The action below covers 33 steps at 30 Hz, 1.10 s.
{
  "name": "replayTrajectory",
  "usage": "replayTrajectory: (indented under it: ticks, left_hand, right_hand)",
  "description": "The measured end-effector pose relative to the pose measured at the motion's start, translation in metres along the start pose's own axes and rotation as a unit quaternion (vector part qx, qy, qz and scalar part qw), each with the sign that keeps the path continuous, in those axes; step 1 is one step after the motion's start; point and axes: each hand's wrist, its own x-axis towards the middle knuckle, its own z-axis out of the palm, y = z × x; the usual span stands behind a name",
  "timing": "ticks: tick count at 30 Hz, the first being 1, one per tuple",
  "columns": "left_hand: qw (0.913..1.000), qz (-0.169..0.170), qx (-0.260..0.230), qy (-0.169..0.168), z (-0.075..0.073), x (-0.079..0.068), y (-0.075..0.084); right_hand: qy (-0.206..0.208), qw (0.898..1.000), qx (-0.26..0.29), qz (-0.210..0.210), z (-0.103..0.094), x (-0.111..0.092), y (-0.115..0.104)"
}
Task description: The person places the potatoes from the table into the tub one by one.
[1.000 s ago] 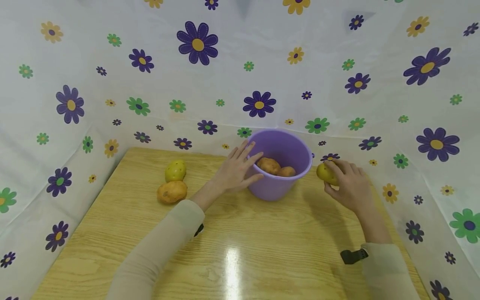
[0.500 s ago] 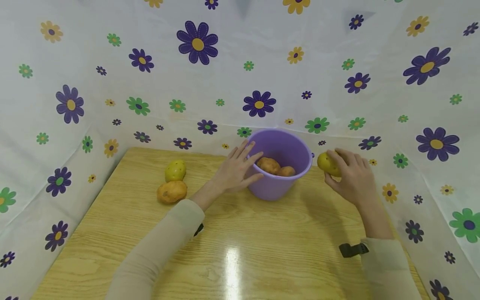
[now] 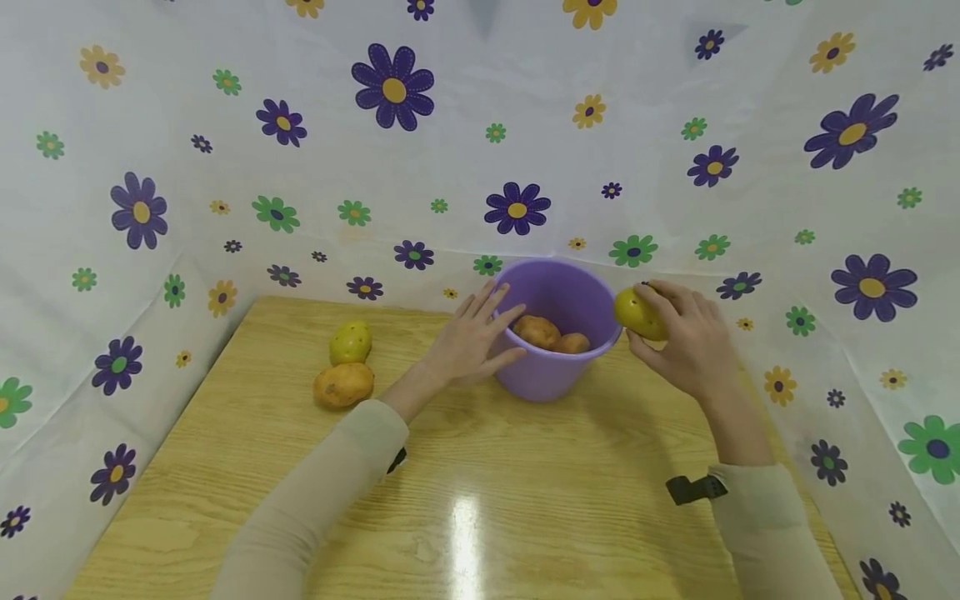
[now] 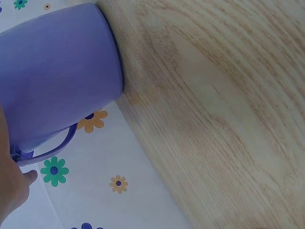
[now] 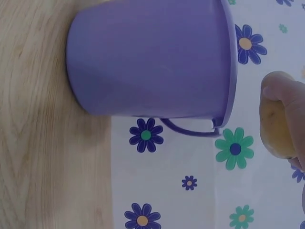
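Note:
A purple bucket [image 3: 536,379] stands at the back of the table, with brown potatoes [image 3: 537,331] inside. My left hand [image 3: 468,337] rests on the left side of its rim, fingers spread and mostly straight. In the left wrist view, part of that hand [image 4: 12,183] shows by the bucket's handle [image 4: 52,151]. My right hand [image 3: 690,337] grips a yellow-green potato [image 3: 636,314] between thumb and fingers, at the right of the bucket's rim. The right wrist view shows this potato [image 5: 275,121] above rim level, outside the bucket [image 5: 152,57], and partly covered by the fingers.
On the left of the wooden table [image 3: 480,467] lie a yellow-green potato [image 3: 351,342] and, touching it in front, an orange-tan one [image 3: 343,385]. A flowered white cloth [image 3: 442,158] hangs behind the table and along both sides.
My right hand has lifted the yellow-green potato and brought it leftward, close to the bucket's rim. My left hand and the bucket have stayed in place.

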Motion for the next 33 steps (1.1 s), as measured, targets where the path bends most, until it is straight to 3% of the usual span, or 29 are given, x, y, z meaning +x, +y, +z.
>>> replayTrajectory:
  ticks: [33]
  left_hand:
    - [1.0, -0.004, 0.007, -0.001, 0.001, 0.001, 0.0]
  right_hand:
    - [-0.047, 0.996, 0.076, -0.002, 0.043, 0.033, -0.039]
